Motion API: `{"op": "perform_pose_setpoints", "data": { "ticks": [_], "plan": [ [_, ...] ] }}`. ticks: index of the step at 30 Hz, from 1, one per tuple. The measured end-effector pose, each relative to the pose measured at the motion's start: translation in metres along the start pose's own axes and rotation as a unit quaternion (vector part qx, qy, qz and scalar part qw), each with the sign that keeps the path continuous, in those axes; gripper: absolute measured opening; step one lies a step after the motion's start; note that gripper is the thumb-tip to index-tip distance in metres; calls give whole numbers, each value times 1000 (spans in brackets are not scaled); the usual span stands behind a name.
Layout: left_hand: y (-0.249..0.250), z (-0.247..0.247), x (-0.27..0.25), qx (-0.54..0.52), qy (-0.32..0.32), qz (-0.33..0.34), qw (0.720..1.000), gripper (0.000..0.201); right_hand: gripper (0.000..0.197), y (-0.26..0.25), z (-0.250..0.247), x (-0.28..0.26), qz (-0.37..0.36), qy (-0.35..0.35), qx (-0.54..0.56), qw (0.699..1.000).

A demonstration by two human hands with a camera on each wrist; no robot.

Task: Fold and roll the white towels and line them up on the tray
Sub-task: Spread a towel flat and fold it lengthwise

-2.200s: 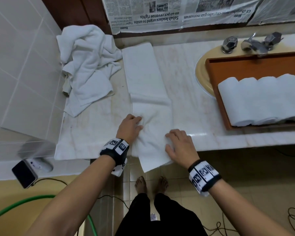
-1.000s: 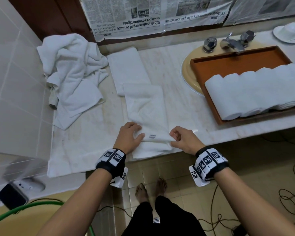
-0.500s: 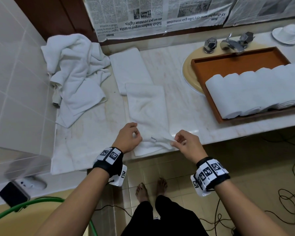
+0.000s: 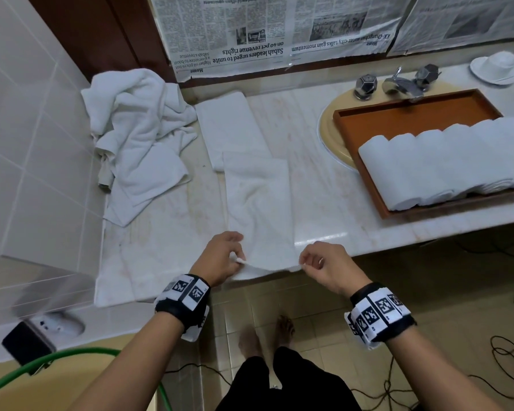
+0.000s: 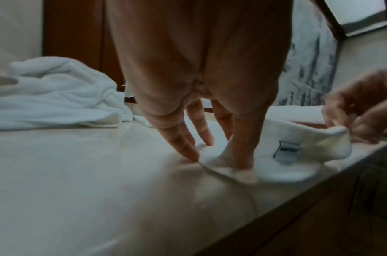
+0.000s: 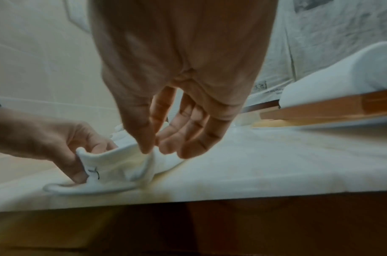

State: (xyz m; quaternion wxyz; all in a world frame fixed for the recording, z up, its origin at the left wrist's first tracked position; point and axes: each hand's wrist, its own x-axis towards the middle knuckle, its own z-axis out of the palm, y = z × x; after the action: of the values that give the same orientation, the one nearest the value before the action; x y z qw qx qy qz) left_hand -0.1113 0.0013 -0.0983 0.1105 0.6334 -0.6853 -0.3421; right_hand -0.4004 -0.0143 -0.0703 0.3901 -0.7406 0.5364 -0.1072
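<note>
A long folded white towel (image 4: 258, 200) lies lengthwise on the marble counter, its near end at the counter's front edge. My left hand (image 4: 224, 256) pinches the near left corner of that end, and my right hand (image 4: 318, 262) pinches the near right corner. In the left wrist view the lifted towel edge (image 5: 282, 152) shows a small label. The right wrist view shows the same edge (image 6: 120, 166) curled up between both hands. Several rolled white towels (image 4: 445, 161) lie side by side in the brown tray (image 4: 377, 111) at the right.
A heap of loose white towels (image 4: 137, 134) sits at the counter's back left against the tiled wall. The tray lies over a yellow sink (image 4: 327, 129) with chrome taps (image 4: 398, 84). A white cup on a saucer (image 4: 499, 66) stands far right. Cables lie on the floor.
The towel's near end, hanging over the counter edge before, has been folded up. Both hands went from pressing flat to pinching its near corners and lifting that edge.
</note>
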Motion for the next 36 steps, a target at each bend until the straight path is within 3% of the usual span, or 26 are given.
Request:
{"op": "perform_pose_setpoints", "data": {
  "ticks": [2, 5, 8, 10, 13, 17, 20, 22, 24, 26, 31, 36],
  "plan": [
    [-3, 2, -3, -2, 3, -10, 1000, 16, 10, -2, 0, 0, 3, -8, 1, 1000],
    [-5, 3, -3, -3, 21, -27, 999, 5, 17, -7, 3, 12, 45, 34, 11, 998],
    [-4, 3, -4, -7, 29, -40, 999, 7, 29, -16, 16, 29, 88, -5, -33, 996],
    [-1, 2, -6, -24, 35, -44, 998, 14, 29, -21, 29, 36, 103, -25, -50, 993],
    [2, 3, -10, -50, 59, -51, 996, 30, 24, -24, 35, 44, 140, 4, 2, 990],
    [0, 1, -9, -27, 62, -67, 995, 10, 21, -27, 25, 47, 117, 55, 31, 991],
    [2, 3, -7, 1, 33, -59, 998, 10, 26, -27, 31, 38, 104, -13, 16, 994],
    [1, 2, -6, 13, 14, -64, 998, 10, 32, -21, 33, 36, 120, 25, 35, 992],
    [-2, -6, -2, 22, -9, -74, 997, 10, 27, -18, 27, 43, 132, 114, 31, 984],
    [-5, -17, 7, 17, -1, -98, 995, 15, 21, -17, 19, 56, 116, 144, 17, 982],
    [4, -26, 37, -40, 106, -146, 983, 29, 62, -23, 17, 93, 36, 6, -48, 998],
    [8, -16, 58, -63, 122, -171, 976, 44, 83, -26, 9, 109, 32, -86, -198, 976]
  ]
}}
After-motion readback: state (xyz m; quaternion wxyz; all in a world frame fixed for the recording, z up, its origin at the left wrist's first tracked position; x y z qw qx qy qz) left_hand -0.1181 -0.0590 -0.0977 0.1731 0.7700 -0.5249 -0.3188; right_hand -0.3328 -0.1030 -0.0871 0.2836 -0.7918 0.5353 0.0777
